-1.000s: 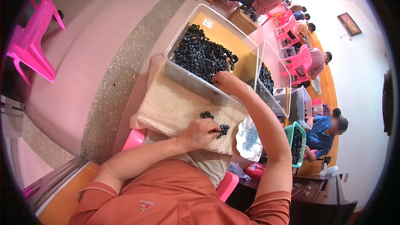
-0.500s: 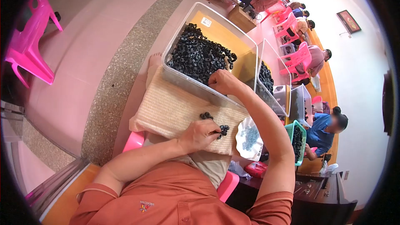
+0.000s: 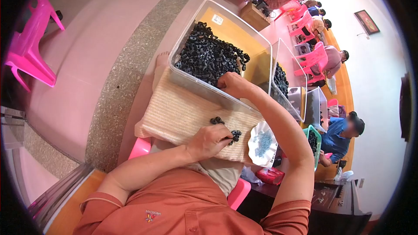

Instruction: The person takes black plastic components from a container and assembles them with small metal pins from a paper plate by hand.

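My left hand (image 3: 208, 141) rests over the cloth-covered lap surface (image 3: 167, 109), its fingers pinched together against small black ring-like parts (image 3: 235, 136). A few more such parts (image 3: 217, 120) lie just beyond its knuckles. My right hand (image 3: 234, 83) reaches over the near side of a clear plastic bin (image 3: 201, 82), at the edge of a heap of black parts (image 3: 207, 54). Its fingers are curled downward, and their tips are hidden among the parts. To the right of my left hand stands a white scalloped dish (image 3: 271, 159) holding small, clear bluish pieces (image 3: 263, 142).
A second clear bin (image 3: 300, 113) with black parts adjoins the first. A green basket (image 3: 317, 156) of dark parts stands at right, near a person in blue (image 3: 337, 135). Several people sit along the wall. A pink chair (image 3: 32, 52) is at left.
Both hands stay almost where they were, the left pinching and the right in the bin. The view has shifted slightly.
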Demonstrator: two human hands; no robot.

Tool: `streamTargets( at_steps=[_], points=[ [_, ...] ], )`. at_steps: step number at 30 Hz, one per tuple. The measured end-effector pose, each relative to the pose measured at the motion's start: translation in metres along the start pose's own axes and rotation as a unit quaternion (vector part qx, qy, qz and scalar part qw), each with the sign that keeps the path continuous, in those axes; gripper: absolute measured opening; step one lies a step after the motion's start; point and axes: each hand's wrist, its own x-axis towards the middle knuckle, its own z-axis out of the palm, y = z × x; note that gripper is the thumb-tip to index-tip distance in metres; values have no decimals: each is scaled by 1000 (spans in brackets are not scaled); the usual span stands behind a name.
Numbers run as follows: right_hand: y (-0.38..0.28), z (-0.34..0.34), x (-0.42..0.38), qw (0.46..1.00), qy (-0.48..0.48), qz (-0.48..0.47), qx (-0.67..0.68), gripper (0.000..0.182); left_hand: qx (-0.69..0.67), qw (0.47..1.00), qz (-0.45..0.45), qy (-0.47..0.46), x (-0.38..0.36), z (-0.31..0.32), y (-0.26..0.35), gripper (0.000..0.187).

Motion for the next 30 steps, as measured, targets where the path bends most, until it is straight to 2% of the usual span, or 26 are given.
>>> streamTargets(
  at_steps=[5, 11, 14, 18, 21, 24, 26, 30],
  points=[
    [1, 2, 1, 1000, 6, -10, 5, 22, 1, 1000, -1, 3, -1, 1, -1, 12],
    [-6, -5, -3, 999, 25, 30, 10, 19, -5, 1000, 1, 20, 1, 1, -6, 11],
    [-6, -10, -6, 998, 58, 1, 33, 14, -3, 1000, 2, 19, 1, 0, -6, 11],
    [-5, -16, -15, 990, 121, -18, 63, 18, -7, 1000, -7, 20, 1, -2, -4, 12],
    [-10, -24, -26, 984, 148, 2, 96, 18, 2, 1000, -1, 18, 0, -2, -5, 13],
    [-25, -33, -42, 967, 166, 72, 180, 18, 18, 1000, 11, 17, -1, 1, -10, 14],
    [-22, -32, -50, 954, 212, 60, 206, 20, 28, 999, 18, 20, 0, 2, -10, 14],
    [-20, -27, -75, 910, 305, 41, 279, 24, -19, 998, -51, 29, 1, -1, -2, 12]
  ],
)
